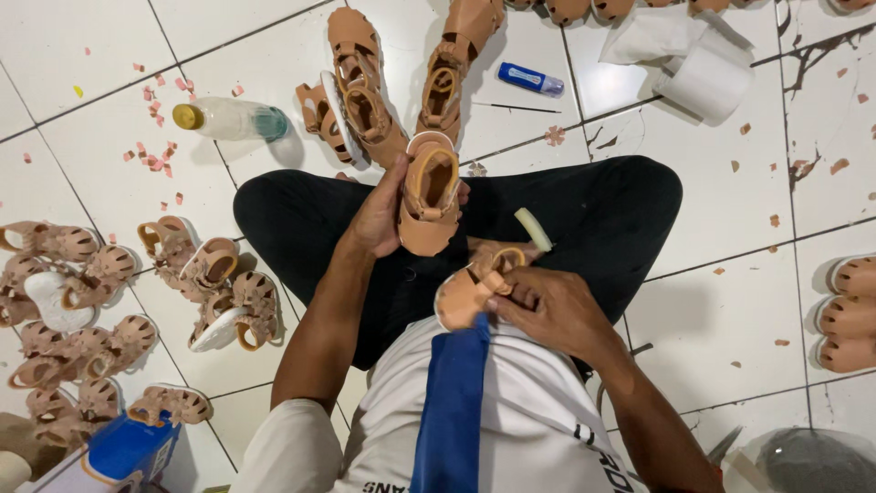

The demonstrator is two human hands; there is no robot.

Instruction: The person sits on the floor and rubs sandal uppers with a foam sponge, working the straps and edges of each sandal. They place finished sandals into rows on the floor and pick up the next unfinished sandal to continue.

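Both closed: left hand (379, 219) gripping tan sandal (429, 196), right hand (547, 306) pinching another sandal (470, 292)

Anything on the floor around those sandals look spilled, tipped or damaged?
Yes. A clear bottle with a yellow cap lies on its side, pink scraps are strewn over the white tiles beside it, and the tile at top right has dark cracked patches.

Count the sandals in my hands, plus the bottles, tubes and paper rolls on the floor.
Sandals held: 2, one in the left hand, one in the right hand
Plastic bottle: 1
Blue tube: 1
White paper roll: 1
Total: 5
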